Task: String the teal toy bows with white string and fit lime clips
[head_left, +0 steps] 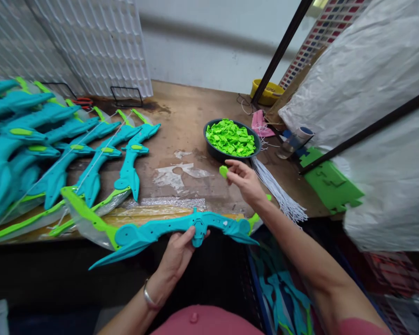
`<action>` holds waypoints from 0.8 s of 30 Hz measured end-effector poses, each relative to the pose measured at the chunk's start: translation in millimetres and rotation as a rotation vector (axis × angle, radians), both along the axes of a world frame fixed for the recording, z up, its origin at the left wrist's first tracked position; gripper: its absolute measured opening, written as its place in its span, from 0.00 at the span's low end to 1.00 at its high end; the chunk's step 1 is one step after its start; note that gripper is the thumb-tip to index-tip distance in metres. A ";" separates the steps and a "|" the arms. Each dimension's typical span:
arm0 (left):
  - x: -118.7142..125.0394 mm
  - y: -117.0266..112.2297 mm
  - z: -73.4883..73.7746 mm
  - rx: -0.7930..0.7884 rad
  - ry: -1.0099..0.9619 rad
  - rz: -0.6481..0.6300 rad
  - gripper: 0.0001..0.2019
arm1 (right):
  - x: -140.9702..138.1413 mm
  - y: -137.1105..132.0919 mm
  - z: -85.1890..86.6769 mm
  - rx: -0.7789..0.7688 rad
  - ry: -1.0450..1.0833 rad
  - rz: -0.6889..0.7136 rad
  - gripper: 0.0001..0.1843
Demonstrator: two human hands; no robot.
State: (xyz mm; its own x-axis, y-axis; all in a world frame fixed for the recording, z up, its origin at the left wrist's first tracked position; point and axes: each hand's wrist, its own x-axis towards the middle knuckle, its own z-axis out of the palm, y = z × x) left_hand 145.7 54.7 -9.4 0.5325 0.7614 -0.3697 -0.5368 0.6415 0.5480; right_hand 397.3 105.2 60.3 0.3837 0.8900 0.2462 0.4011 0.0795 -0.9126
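Observation:
My left hand [179, 251] is closed around the middle of a blue toy bow [150, 236], held level at the table's front edge. Green limbs stick out at both its ends, the left one in clear plastic. At the bow's centre a bare blue recess shows beside my thumb. My right hand [242, 181] pinches a small green plastic piece [224, 171] between thumb and fingers, above the table and beyond the bow. Just past that hand stands a dark round bowl [216, 151] heaped with similar green pieces [232, 137].
Several finished-looking blue bows [131, 158] with green centres lie stacked at left. A bundle of white cords [277, 190] lies right of the bowl. Further right are a green foam mat [330, 179] and a dark metal bar [370, 132]. A yellow basin [267, 95] stands behind. Below right, a crate holds more bows [282, 298].

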 end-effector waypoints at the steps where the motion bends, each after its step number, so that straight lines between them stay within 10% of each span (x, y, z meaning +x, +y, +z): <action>1: 2.1 -0.1 -0.5 0.006 -0.015 0.008 0.11 | -12.6 -19.2 -0.6 -0.033 0.110 0.070 0.24; 10: 13.2 -14.8 -6.0 0.031 -0.044 0.020 0.14 | -109.9 -129.3 -33.3 -0.151 0.456 0.096 0.13; 24: 12.0 -31.8 9.0 0.136 0.036 -0.081 0.21 | -116.9 -150.6 -52.0 -0.005 -0.606 0.056 0.25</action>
